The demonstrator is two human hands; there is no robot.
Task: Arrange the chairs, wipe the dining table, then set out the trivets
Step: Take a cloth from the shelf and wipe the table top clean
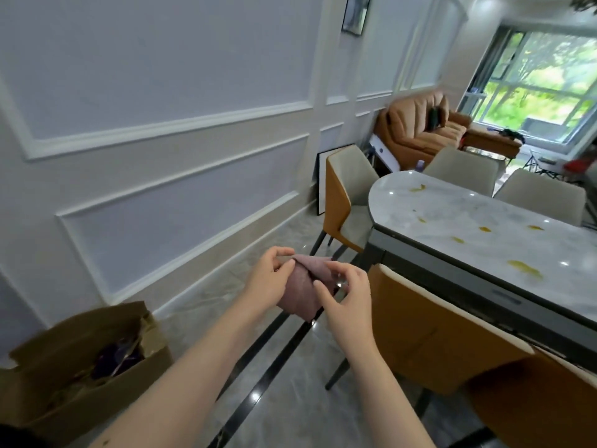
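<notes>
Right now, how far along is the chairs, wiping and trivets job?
The chair nearest the camera is tucked against the dining table, so arranging looks about done. In hand: left hand and right hand hold a pink cloth together. Left: yellow stains remain on the tabletop, and no trivets are in view.

A glossy white marble dining table (504, 221) with a rounded end is seen, several small yellow-orange smears (525, 268) scattered across it.
</notes>
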